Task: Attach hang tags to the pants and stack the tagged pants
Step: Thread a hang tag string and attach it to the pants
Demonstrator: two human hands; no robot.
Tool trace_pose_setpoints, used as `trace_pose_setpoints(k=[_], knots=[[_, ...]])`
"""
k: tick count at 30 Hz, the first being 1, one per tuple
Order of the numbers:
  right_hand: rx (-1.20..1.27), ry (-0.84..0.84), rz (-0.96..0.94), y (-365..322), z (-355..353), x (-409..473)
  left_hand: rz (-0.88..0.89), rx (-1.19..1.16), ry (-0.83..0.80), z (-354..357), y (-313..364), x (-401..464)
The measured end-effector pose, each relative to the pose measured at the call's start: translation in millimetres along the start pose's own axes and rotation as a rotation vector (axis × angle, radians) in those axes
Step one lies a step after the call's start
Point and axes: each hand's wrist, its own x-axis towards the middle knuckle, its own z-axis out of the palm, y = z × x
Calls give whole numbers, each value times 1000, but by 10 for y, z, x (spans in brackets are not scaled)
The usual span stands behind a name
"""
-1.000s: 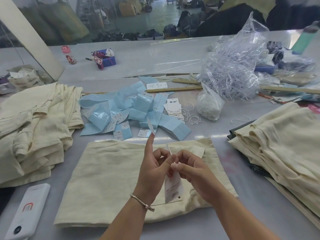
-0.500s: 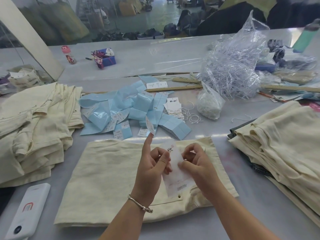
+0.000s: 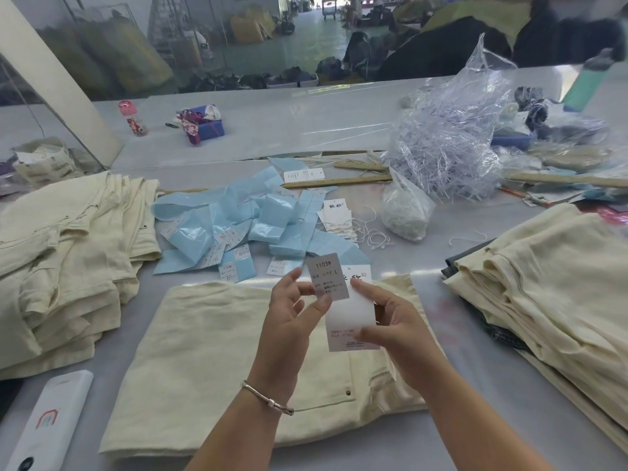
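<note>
While the left hand (image 3: 292, 311) pinches a small grey sticker (image 3: 329, 277) and the right hand (image 3: 390, 321) grips the white hang tag (image 3: 350, 317), both are held up over the folded pants (image 3: 210, 362), likely so the sticker lines up. Pants piles (image 3: 61, 253) sit on each side. Blue papers (image 3: 244, 226) lie behind. Nothing blocks the hands.

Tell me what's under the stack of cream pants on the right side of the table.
At the near-left edge of the cream stack, a dark grey garment and a strip of dark denim-like fabric stick out beneath it. How far they extend is hidden by the pants on top.
</note>
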Motion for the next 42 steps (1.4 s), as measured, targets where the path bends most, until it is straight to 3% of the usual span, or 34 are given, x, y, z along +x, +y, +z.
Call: trace_pose_setpoints(k=[5, 15, 29, 37, 42], knots=[[83, -97, -28, -69, 6, -39, -94, -25, -19, 52, -14, 16], [13, -112, -60, -65, 39, -42, -129, 42, -17, 70, -43, 26], [-7, -101, -129, -21, 48, -14, -63, 256, 45, 116, -144, 46], [16, -39, -196, -50, 99, -61, 89, 292, 115, 182, -121, -11], [103, -57, -218, -113, 135, -84, 138, 143, 125, 238, -96, -110]])
